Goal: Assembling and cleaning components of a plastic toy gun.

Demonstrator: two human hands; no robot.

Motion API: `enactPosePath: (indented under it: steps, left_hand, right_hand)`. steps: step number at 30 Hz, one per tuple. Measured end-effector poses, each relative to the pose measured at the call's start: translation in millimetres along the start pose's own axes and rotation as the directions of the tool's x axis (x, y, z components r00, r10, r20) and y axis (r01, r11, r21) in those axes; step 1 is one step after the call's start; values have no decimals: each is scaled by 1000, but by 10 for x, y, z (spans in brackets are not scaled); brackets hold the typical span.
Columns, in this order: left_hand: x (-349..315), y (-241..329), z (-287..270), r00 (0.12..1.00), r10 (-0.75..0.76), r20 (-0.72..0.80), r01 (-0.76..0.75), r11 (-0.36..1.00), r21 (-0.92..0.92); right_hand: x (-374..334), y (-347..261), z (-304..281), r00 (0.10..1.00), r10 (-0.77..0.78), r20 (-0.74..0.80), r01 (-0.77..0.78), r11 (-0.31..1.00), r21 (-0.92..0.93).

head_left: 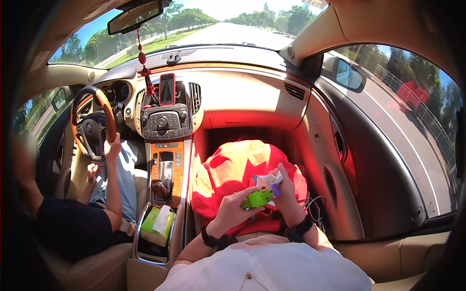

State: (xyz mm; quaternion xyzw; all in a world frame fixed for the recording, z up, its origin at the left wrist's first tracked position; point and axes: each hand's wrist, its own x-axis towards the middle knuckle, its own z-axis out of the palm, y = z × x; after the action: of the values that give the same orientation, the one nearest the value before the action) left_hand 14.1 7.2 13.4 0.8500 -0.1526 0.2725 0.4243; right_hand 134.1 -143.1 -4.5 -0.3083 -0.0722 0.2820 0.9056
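Above my lap, my left hand (pixel 232 211) is closed around a bright green object (pixel 258 199) with a blocky, toy-like shape; its exact kind I cannot make out. Close against it, my right hand (pixel 286 188) pinches a crumpled white tissue or wipe (pixel 270 180). A small purple piece (pixel 276 189) shows between the two hands, at the green object's right end; whether it is joined to it I cannot tell. Both my wrists carry black bands. Under the hands, a large red cloth or bag (pixel 233 167) covers my knees.
A driver at my left has a hand (pixel 113 147) on the steering wheel (pixel 108 104). Between the seats sit a gear lever (pixel 161 188) and a green tissue pack (pixel 156 235). A phone (pixel 167 89) stands at the dashboard. White cables (pixel 316 206) lie beside the door at right.
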Motion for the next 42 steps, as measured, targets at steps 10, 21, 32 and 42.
enactPosePath:
  steps: [10, 21, 32, 42]
  left_hand:
    - [95, 81, 142, 981, -154, -114, 105, 930, -352]
    - [10, -25, 49, 998, 52, -48, -48, 996, 69]
    - [7, 101, 35, 992, -35, -125, 29, 998, -49]
    - [32, -219, -40, 952, -302, -48, 295, 949, -107]
  right_hand:
    - [-191, 201, 49, 947, -288, 145, 317, 753, -577]
    - [-73, 378, -197, 990, -143, 8, 133, 894, -428]
    - [-105, 318, -32, 945, 73, -320, -120, 984, -130]
    - [-182, -10, 301, 841, -538, 57, 462, 660, -592]
